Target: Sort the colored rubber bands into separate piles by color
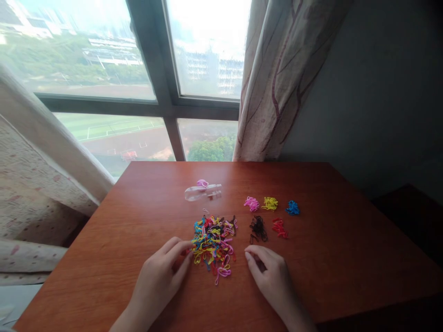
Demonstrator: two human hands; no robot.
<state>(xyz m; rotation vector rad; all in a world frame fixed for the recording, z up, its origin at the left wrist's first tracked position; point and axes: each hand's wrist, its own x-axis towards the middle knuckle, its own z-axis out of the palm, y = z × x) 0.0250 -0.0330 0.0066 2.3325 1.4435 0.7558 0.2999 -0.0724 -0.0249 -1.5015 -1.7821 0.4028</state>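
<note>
A mixed pile of small coloured loops [212, 240], which look like rubber bands, lies in the middle of the wooden table [145, 203]. At its left edge, my left hand [164, 269] touches the pile with thumb and index finger nearly together. What lies between those fingertips is too small to make out. My right hand [272, 272] rests to the right of the pile, its thumb and index finger drawn into a pinch; anything in it is hidden. Just beyond that hand is a group of black loops [258, 228], beside a group of red loops [279, 228].
Behind these lie separate groups of pink loops [251, 203], yellow loops [270, 203] and blue loops [292, 207]. A clear plastic container [200, 192] with a pink part lies on its side farther back. The window [207, 106] and a curtain [273, 83] stand beyond the table.
</note>
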